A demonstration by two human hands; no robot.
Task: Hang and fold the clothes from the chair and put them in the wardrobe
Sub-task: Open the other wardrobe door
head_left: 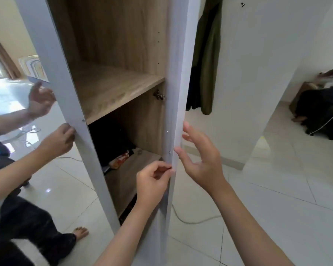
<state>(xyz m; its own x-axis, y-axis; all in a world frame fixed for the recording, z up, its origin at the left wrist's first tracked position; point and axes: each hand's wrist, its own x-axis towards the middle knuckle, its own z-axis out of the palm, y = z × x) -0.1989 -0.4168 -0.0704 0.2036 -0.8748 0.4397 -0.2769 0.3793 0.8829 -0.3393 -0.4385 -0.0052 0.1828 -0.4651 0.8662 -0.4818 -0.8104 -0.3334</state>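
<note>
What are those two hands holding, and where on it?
The left hand pinches the front edge of the wardrobe door, low down. The right hand is open beside the same edge, its fingertips just touching it, holding nothing.

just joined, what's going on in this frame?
A person stands at the open wardrobe. Their left hand pinches the edge of the white door, and the right hand is open, fingertips by that same edge. Neither hand holds clothing. Inside is a wooden shelf, and the compartment below it holds dark items and an orange packet. A green garment hangs to the right of the door.
</note>
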